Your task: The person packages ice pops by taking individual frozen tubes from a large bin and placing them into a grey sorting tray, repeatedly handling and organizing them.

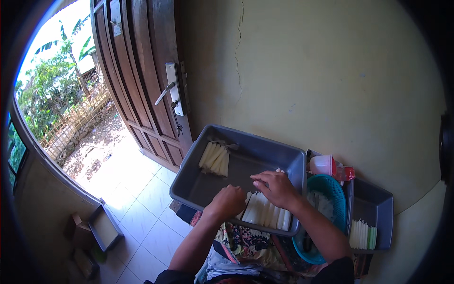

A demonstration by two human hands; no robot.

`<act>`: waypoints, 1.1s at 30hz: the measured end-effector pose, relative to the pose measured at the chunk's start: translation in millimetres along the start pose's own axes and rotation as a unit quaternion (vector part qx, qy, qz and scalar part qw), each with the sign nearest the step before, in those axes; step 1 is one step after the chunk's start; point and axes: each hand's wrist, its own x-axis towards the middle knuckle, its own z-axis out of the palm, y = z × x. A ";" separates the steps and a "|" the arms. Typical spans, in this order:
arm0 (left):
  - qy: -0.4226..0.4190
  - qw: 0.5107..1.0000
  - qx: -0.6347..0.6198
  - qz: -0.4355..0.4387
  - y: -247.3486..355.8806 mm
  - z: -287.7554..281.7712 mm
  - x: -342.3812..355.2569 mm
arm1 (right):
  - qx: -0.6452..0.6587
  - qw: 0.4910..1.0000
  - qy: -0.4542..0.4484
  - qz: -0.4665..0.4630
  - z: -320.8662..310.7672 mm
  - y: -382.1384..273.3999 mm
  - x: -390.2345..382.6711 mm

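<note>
Teal basket (pixel 339 195) stands right of the grey tub (pixel 265 151), partly hidden by the right forearm (pixel 324 234); left fingers (pixel 239 192) curl, right fingers (pixel 264 181) bend over white sticks (pixel 255 211), both grips unclear.

Door (pixel 137 80), brown panelled wood, standing open; silver handle (pixel 165 93), with keys (pixel 179 128) hanging below. Wall (pixel 331 80), pale, plain, marked by one thin vertical crack (pixel 236 54). Floor (pixel 147 199), white tile. Shallow grey tray (pixel 113 241), on floor, lower left. Outdoors: slatted fence (pixel 75 110), leafy green shrubs (pixel 49 85), sunlit ground (pixel 97 154).
</note>
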 end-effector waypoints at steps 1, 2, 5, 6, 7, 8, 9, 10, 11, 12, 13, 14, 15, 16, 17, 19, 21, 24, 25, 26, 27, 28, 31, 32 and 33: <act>0.004 1.000 0.002 -0.003 -4.1 -6.2 -2.2 | 0.001 1.000 0.001 -0.005 -2.2 -4.8 6.5; 0.050 0.999 -0.010 -0.014 -11.9 -16.4 -5.1 | 0.057 0.998 0.009 0.025 -3.1 -10.7 15.5; 0.119 0.991 -0.005 -0.056 -24.5 -46.9 -1.2 | 0.132 0.989 0.037 0.063 8.4 -13.6 44.9; 0.168 0.984 -0.019 -0.047 -27.3 -56.2 2.4 | 0.150 0.985 0.058 0.069 16.4 -9.3 56.9; 0.217 0.975 -0.033 -0.038 -30.4 -62.1 4.4 | 0.149 0.985 0.061 0.065 25.6 -2.7 67.7; 0.256 0.967 0.009 0.001 -43.6 -58.1 13.7 | 0.141 0.985 0.069 0.069 35.9 5.8 79.4; 0.259 0.966 0.014 -0.003 -54.9 -58.1 20.0 | 0.138 0.985 0.075 0.072 50.4 11.3 93.1; 0.257 0.965 0.043 -0.007 -61.9 -58.6 27.1 | 0.140 0.985 0.078 0.070 59.2 14.4 102.8; 0.255 0.964 0.072 -0.010 -68.8 -59.5 34.6 | 0.127 0.986 0.081 0.077 67.2 17.2 112.1; 0.255 0.964 0.075 -0.013 -80.6 -58.2 42.7 | 0.117 0.986 0.081 0.086 79.1 19.9 121.5; 0.195 0.977 0.089 -0.014 -89.3 -57.6 47.9 | 0.121 0.986 0.080 0.084 90.6 21.7 128.8; 0.135 0.985 0.102 -0.015 -97.7 -56.2 50.8 | 0.093 0.989 0.092 0.067 101.6 22.9 135.7; 0.133 0.986 0.103 -0.020 -102.9 -52.3 50.9 | 0.065 0.991 0.100 0.052 115.7 28.3 142.7; 0.158 0.982 0.099 -0.028 -99.1 -46.2 53.5 | 0.063 0.991 0.101 0.054 122.9 39.2 145.8; 0.182 0.978 0.094 -0.035 -95.2 -41.2 57.0 | 0.043 0.992 0.110 0.039 129.7 49.8 148.7; 0.188 0.977 0.093 -0.048 -83.5 -44.2 56.5 | 0.034 0.993 0.114 0.027 146.2 58.8 150.5; 0.195 0.975 0.090 -0.059 -75.5 -44.9 59.8 | 0.062 0.990 0.123 0.045 148.5 63.9 149.4; 0.191 0.974 0.086 -0.092 -79.5 -41.3 66.1 | 0.051 0.994 0.086 0.051 149.6 63.5 148.1; 0.199 0.971 0.079 -0.102 -81.2 -40.6 67.8 | 0.053 0.994 0.085 0.052 150.5 62.7 147.9; 0.207 0.969 0.072 -0.113 -82.8 -38.4 67.8 | 0.057 0.993 0.091 0.040 152.4 61.3 147.5; 0.207 0.969 0.076 -0.110 -80.6 -39.8 69.9 | 0.059 0.993 0.103 0.027 152.4 63.8 148.8; 0.213 0.968 0.060 -0.122 -78.1 -40.7 71.6 | 0.059 0.992 0.107 0.029 152.1 66.8 147.9; 0.224 0.967 0.054 -0.112 -85.6 -39.8 76.0 | 0.065 0.991 0.114 0.036 146.3 65.3 147.1; 0.229 0.967 0.057 -0.096 -93.3 -39.7 74.2 | 0.065 0.989 0.125 0.033 143.8 57.1 147.2; 0.230 0.967 0.061 -0.092 -94.3 -40.5 71.4 | 0.061 0.989 0.135 0.031 137.7 49.7 145.2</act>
